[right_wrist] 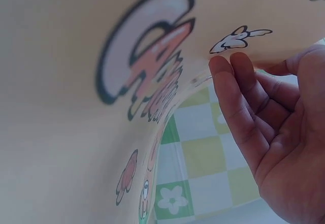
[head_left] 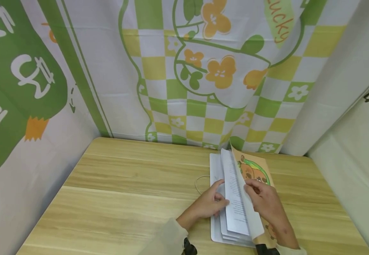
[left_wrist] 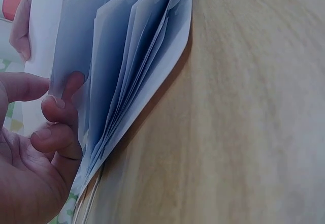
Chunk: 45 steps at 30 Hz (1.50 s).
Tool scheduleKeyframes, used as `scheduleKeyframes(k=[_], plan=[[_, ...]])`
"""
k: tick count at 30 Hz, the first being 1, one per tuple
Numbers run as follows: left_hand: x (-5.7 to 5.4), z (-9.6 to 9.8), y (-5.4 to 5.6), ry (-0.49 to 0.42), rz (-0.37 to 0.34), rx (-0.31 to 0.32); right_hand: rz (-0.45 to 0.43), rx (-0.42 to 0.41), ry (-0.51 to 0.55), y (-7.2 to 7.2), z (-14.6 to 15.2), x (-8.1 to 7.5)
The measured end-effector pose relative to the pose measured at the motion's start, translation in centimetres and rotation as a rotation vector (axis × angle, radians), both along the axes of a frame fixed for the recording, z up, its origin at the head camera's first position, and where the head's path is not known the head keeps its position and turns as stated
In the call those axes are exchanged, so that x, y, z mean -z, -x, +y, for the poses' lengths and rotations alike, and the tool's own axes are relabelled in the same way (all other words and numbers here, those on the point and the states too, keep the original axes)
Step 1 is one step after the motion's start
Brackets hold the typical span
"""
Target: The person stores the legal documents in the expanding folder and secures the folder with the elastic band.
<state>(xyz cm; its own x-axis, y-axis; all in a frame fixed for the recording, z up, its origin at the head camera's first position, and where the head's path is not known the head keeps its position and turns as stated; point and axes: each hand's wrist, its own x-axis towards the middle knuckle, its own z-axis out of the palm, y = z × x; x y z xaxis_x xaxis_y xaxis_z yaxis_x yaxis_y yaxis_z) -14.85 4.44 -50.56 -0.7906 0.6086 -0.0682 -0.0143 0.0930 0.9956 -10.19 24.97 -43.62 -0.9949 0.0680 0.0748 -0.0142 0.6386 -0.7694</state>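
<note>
A booklet with a tan cartoon cover (head_left: pixel 249 161) stands partly opened on the wooden table. My right hand (head_left: pixel 265 200) pinches the cover at its left part, thumb on the white inner side and fingers on the printed outside, as the right wrist view shows. Facing up beneath it is a white sheet (head_left: pixel 233 187) with lines of small print. At that sheet's left edge my left hand (head_left: pixel 208 203) pinches it between thumb and fingers. In the left wrist view several pages (left_wrist: pixel 109 56) fan apart, with a white back cover (left_wrist: pixel 175 36) under them.
A thin cord (head_left: pixel 198 182) loops out from the booklet's left side onto the table (head_left: pixel 123 198). Behind the table's far edge hangs a green and yellow checked curtain (head_left: pixel 200 113). White cloth walls (head_left: pixel 356 159) stand at the sides.
</note>
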Motion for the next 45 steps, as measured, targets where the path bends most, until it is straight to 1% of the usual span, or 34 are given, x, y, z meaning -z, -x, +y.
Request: scheduleKeyframes(k=[2,7,9,15,21,27,29,32,36,39,43,45], plan=[[0.0,-0.2,0.0,0.005,0.001,-0.007,0.031,-0.008,-0.017,0.1,0.0,0.1],[0.0,-0.5,0.1,0.01,0.013,-0.01,0.168,-0.047,-0.102,0.6,-0.1,0.7],[0.0,-0.5,0.0,0.005,0.013,-0.002,0.191,-0.057,-0.125,0.7,-0.1,0.9],[0.0,-0.5,-0.1,-0.023,0.003,0.017,0.173,-0.05,-0.141,0.9,-0.5,1.1],[0.0,-0.7,-0.2,-0.003,-0.001,0.005,0.163,-0.051,-0.132,0.9,-0.7,1.2],[0.0,-1.1,-0.2,0.018,0.009,0.014,0.131,-0.081,-0.091,1.0,-0.8,1.4],[0.1,-1.3,-0.2,0.021,0.013,0.019,0.132,-0.086,-0.084,1.0,-0.9,1.5],[0.2,-1.7,-0.2,0.034,0.02,0.025,0.168,-0.106,-0.104,1.1,-1.2,1.8],[0.3,-2.2,0.0,0.071,0.062,0.044,0.239,-0.133,-0.151,1.0,-1.6,2.2],[0.1,-2.6,0.2,0.117,0.117,0.089,0.276,-0.134,-0.185,1.0,-1.9,2.4],[-0.7,-3.4,0.7,0.251,0.241,0.181,0.274,-0.133,-0.22,1.0,-2.1,2.7],[-1.4,-3.9,1.0,0.327,0.309,0.206,0.252,-0.137,-0.232,1.0,-2.2,2.9]])
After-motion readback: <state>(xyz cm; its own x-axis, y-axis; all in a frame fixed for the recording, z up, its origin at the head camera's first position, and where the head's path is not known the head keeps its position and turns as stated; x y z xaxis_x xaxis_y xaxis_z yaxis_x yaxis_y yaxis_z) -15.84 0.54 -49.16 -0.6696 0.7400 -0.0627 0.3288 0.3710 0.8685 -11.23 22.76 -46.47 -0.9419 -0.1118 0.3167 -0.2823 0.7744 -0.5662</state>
